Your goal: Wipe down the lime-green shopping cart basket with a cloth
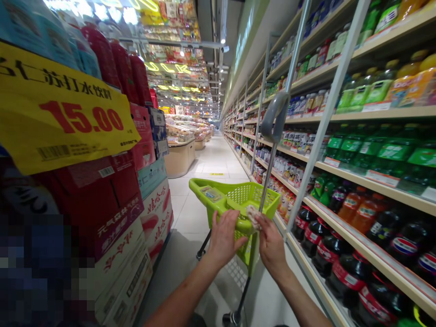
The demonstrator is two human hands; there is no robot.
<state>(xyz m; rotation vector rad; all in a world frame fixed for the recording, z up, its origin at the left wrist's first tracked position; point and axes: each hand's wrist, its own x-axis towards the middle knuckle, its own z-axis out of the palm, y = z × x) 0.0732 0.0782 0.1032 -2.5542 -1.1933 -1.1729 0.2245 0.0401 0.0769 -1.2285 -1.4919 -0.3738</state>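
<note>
A lime-green wheeled shopping basket point(235, 200) stands in the aisle in front of me, its grey pull handle point(274, 116) raised. My left hand point(225, 236) rests on the basket's near rim, fingers spread. My right hand point(270, 240) is closed on a small crumpled pale item point(252, 215) held at the rim beside the handle pole. A flat packet point(211, 194) lies on the basket's far-left corner.
Stacked red and white drink cartons point(136, 218) with a yellow 15.00 price sign point(57, 113) wall the left. Shelves of bottled drinks point(368, 213) line the right. The tiled aisle point(211, 168) runs ahead to display counters point(180, 154).
</note>
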